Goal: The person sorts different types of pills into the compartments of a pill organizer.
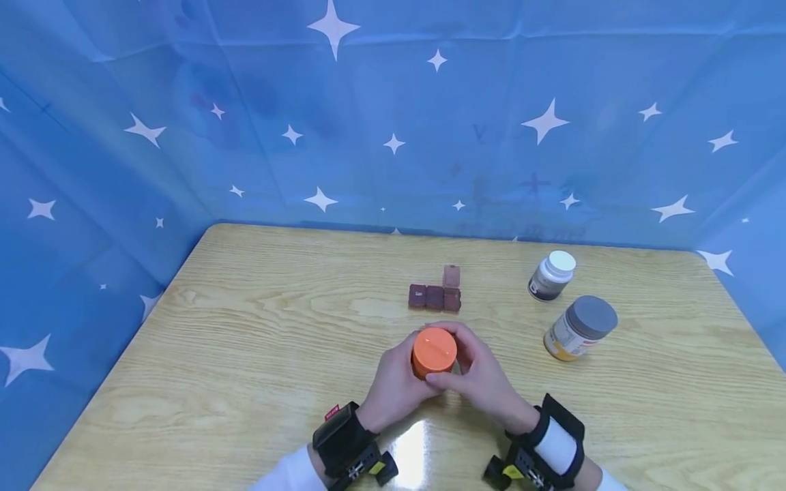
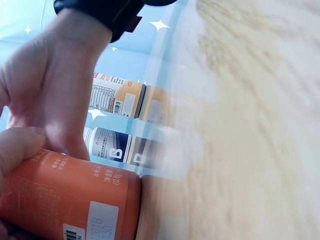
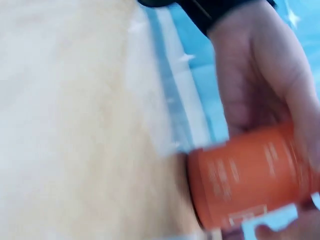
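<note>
An orange bottle with an orange lid stands upright close in front of me, its base right at the tabletop in both wrist views. My left hand grips its side from the left. From the right, my right hand holds the lid end, thumb at the near rim and fingers curled round the far side. White lettering and a pale label show on the bottle in the left wrist view. Just beyond the hands lies a small dark purple pill organizer, with a lighter flap raised at its right end.
To the right stand a white-capped bottle and a larger grey-lidded jar. Everything is on a wooden table, backed by a blue starred cloth that also hangs along the sides.
</note>
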Tool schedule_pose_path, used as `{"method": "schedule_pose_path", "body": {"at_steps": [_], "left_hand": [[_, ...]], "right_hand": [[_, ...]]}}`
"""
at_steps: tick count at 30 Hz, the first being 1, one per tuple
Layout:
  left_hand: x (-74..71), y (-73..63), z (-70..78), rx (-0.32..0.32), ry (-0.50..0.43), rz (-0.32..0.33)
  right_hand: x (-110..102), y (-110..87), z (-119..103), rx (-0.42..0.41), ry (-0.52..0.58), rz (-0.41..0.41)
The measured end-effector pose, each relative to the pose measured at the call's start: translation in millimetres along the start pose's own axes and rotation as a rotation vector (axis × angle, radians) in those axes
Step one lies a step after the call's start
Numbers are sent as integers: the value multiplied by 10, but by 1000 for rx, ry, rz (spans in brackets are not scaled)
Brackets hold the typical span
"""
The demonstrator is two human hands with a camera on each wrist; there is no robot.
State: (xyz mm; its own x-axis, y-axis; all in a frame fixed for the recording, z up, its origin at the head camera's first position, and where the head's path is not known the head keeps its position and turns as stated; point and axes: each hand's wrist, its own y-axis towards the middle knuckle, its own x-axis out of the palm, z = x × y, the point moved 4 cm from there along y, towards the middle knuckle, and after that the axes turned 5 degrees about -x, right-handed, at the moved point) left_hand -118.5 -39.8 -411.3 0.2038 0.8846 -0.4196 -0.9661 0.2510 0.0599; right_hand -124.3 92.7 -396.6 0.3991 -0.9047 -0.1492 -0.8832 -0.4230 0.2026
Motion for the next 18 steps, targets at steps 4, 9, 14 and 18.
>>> {"method": "schedule_pose_path", "body": {"at_steps": [4,9,14,18], "left_hand": [[-8,3,1,-18,-9,-10],[-6,-3,2,-17,-16,-15],[-10,-5,11,9,2,-11],[-6,-1,3,9,16,-9]], "right_hand": [[-76,64,32,9,81,-177],[-96,73,2,0,63,-256],[39,-33,-88,0,-143,-6],[153,-91,-101,78,-179,209]]}}
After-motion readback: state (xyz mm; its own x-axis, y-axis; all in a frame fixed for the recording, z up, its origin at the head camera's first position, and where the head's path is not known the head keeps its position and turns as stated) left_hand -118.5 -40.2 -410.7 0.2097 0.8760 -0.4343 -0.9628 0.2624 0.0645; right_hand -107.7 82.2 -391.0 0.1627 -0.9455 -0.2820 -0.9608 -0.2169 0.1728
